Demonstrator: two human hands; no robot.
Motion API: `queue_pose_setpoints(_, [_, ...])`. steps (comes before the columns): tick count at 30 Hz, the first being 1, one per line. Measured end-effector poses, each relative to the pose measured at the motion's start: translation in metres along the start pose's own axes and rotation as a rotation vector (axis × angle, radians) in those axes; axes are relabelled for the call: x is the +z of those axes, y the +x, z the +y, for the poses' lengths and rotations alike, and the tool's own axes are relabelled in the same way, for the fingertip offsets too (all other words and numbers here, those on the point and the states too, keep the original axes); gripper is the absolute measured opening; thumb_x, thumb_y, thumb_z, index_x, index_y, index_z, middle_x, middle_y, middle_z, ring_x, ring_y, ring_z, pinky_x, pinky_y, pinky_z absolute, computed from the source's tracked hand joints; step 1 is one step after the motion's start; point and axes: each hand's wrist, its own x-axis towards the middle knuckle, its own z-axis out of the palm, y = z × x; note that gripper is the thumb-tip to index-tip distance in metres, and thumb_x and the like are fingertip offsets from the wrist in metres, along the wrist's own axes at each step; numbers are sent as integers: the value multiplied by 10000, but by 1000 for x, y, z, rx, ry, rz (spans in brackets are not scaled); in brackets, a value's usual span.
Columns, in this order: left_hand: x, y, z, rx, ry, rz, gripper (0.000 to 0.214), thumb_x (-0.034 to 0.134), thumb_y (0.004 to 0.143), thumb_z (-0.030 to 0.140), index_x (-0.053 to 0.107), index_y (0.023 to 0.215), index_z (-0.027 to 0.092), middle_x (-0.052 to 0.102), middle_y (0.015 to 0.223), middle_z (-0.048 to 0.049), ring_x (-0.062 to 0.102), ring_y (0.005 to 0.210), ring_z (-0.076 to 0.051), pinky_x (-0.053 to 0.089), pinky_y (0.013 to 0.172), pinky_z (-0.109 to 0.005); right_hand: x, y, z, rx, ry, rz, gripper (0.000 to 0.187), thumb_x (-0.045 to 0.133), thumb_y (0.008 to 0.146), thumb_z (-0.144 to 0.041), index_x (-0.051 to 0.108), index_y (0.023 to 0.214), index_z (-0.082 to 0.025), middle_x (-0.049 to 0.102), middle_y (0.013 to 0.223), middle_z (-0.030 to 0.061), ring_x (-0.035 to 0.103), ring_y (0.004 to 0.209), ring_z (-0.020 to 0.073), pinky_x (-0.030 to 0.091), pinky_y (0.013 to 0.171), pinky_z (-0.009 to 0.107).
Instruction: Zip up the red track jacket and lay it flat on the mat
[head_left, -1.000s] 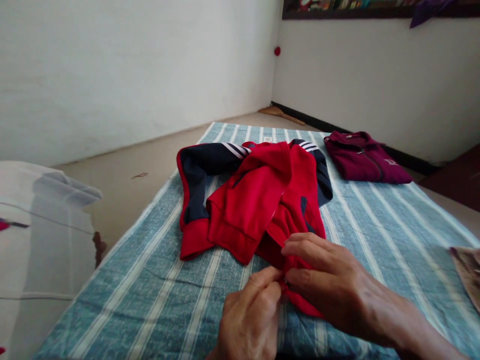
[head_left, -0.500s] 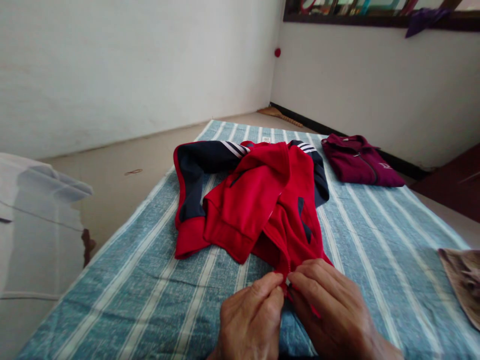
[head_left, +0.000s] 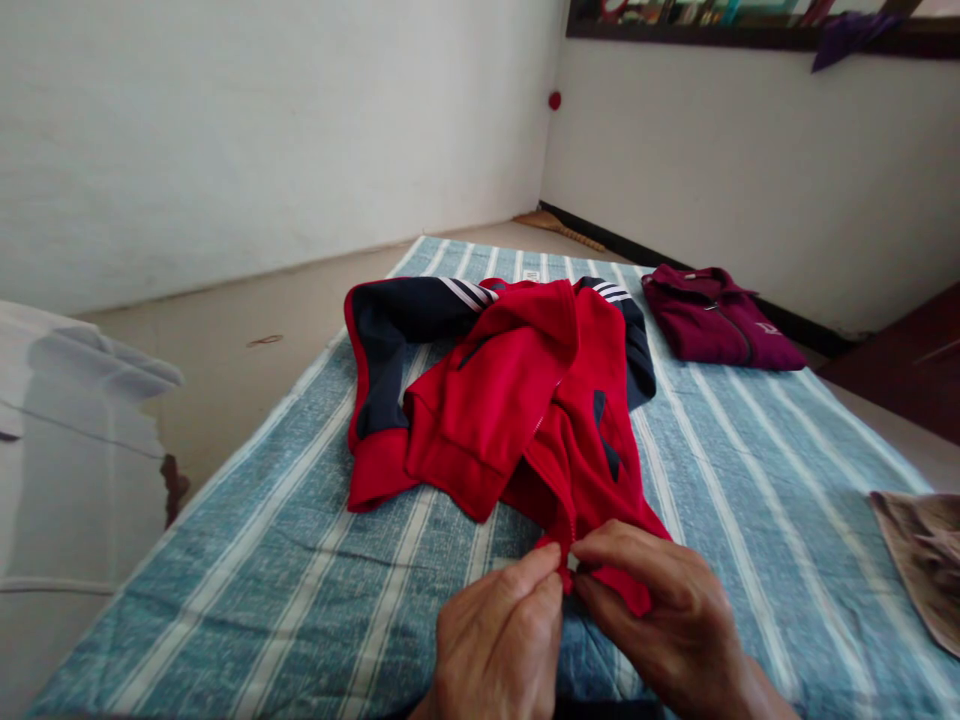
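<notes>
The jacket (head_left: 517, 390) lay on the striped sheet (head_left: 300, 600), straight ahead of you, its near end narrowing toward your hands. Your left hand (head_left: 501, 635) had its fingers (head_left: 544, 565) pinched on red cloth at the foot of the zip (head_left: 573, 522). Your right hand (head_left: 664, 600) faced it, fingers narrowly parted at the zip; whether they gripped cloth could not be told.

Judged from this posture, the step was fine fingertip work at the zip's foot. It called for a firm left pinch, a light right touch and the zip edge held straight. A hard pull could have skewed that edge or dragged the loose panel (head_left: 457, 470).

The sheet's left border ran diagonally near the navy sleeve (head_left: 382, 370), with floor (head_left: 217, 430) beyond; sideways movement there called for restraint. The folded maroon top (head_left: 724, 325) lay just beside the other sleeve (head_left: 637, 350). More elbow room lay rightward, between jacket and brown mat (head_left: 919, 560).
</notes>
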Motion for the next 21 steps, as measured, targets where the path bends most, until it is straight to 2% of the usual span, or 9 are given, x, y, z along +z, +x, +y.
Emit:
queue_pose_setpoints(7, [0, -1, 0, 22, 27, 0, 173, 520, 855, 81, 650, 931, 166, 759, 923, -44, 717, 824, -133, 564, 768, -195, -2, 2, -2, 117, 143, -36, 124, 640, 789, -76, 664, 859, -176, 682, 722, -5, 644, 635, 98, 506, 614, 159])
queue_pose_setpoints(12, [2, -2, 1, 25, 10, 1, 162, 530, 847, 64, 647, 926, 143, 758, 910, -56, 715, 837, -137, 561, 781, -194, 1, -1, -2, 308, 283, -33, 148, 674, 752, -81, 714, 834, -196, 690, 723, -22, 644, 646, 87, 501, 611, 128])
queue_pose_setpoints(17, [4, -4, 2, -2, 4, -1, 149, 536, 851, 81, 637, 935, 152, 756, 904, -50, 715, 833, -134, 562, 775, -190, 5, -5, 1, 509, 457, -6, 116, 701, 712, -106, 745, 772, -196, 699, 715, 1, 652, 648, 116, 518, 605, 162])
queue_pose_setpoints(21, [3, -5, 1, -35, -9, -7, 161, 543, 848, 89, 629, 952, 176, 757, 905, -39, 718, 816, -137, 573, 757, -198, 11, -12, 5, 549, 575, 13, 118, 731, 712, -149, 761, 805, -215, 711, 745, 17, 667, 687, 140, 540, 632, 201])
